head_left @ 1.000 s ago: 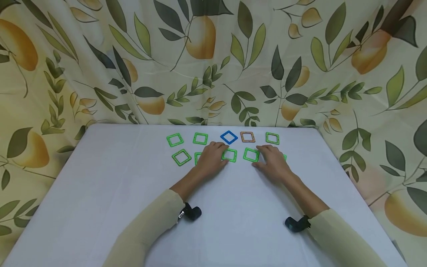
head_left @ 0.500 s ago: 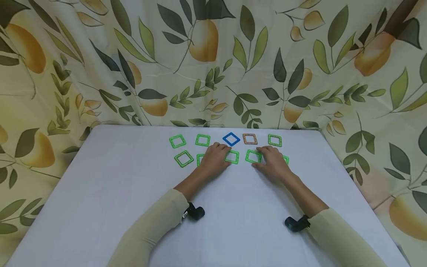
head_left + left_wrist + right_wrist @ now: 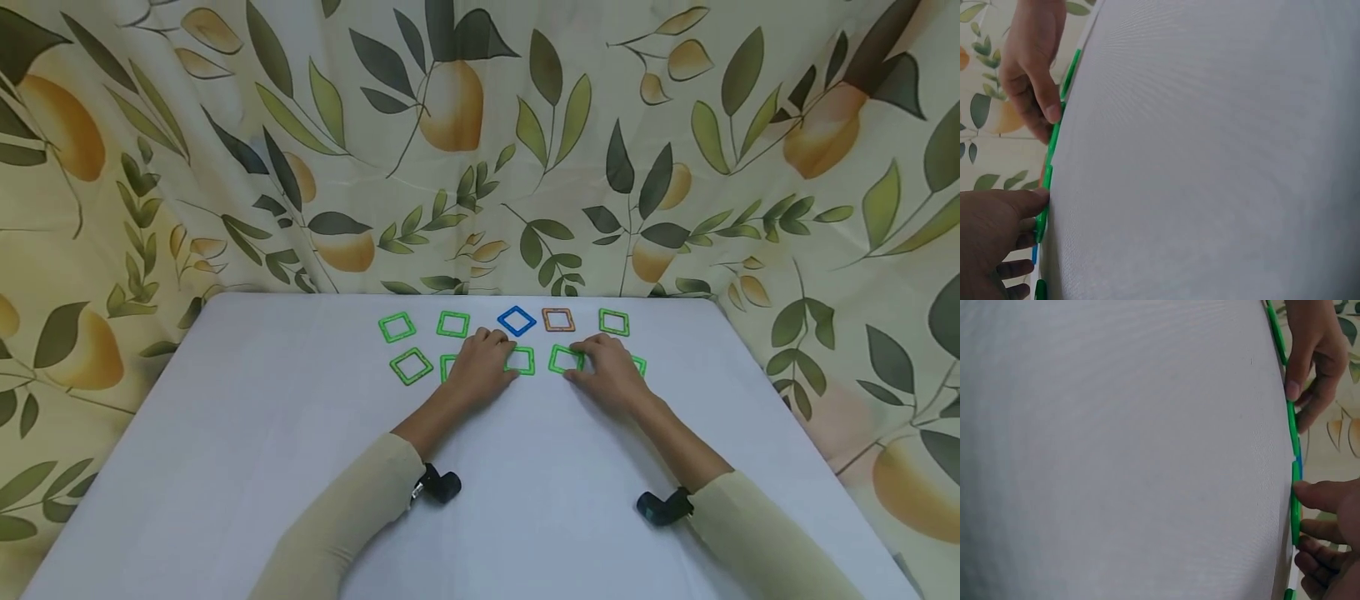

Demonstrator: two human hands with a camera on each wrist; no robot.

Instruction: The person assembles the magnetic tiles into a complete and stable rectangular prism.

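Observation:
On the white table lie flat plastic square frames in two rows. My left hand [image 3: 483, 367] pinches a green square frame [image 3: 531, 362] in the near row, thumb on its near edge and fingers at the far one. Just to its right, another green square frame [image 3: 553, 358] sits between the thumb and fingers of my right hand [image 3: 611, 372]. A narrow gap separates these two. Part of a green frame [image 3: 446, 367] shows left of my left hand, and part of another [image 3: 640, 364] right of my right hand; my hands cover the rest of both.
Behind my hands, the far row holds a blue frame [image 3: 517, 321], an orange frame [image 3: 558, 320] and several green ones, such as the right-end frame [image 3: 614, 322]. A tilted green frame [image 3: 411, 366] ends the near row at left. A fruit-print curtain [image 3: 480, 183] hangs behind the table [image 3: 300, 458].
The head view shifts slightly. Both hands stay at the same two green frames, which keep their places beside each other.

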